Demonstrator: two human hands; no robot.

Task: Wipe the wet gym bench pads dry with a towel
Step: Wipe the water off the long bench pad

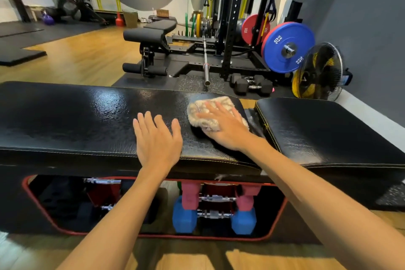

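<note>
I'm pressing my right hand (221,126) flat, fingers straight, on the beige towel (210,112), which is lying on the long bench pad (76,116) near its right end, toward the far edge. My left hand (156,138) is released, palm down with fingers spread, resting on the same pad just left of the towel, nearer the front edge; it's holding nothing.

Progress, judging by the sheen: the long pad is looking glossy and beaded across its middle and left stretch, so most of it seems unwiped. The patch under and around the towel is probably the only part being dried. The short seat pad (324,129) to the right, across the gap, is looking duller; I can't tell whether it's wet or dry. I'd call the task early.

Room: the whole left run of the pad is lying open for long strokes. The right end drops off just beside the towel, and the far edge is close too, so the towel could be slipping off there. Blue dumbbells (186,215) are sitting in the rack underneath, out of the way.
</note>
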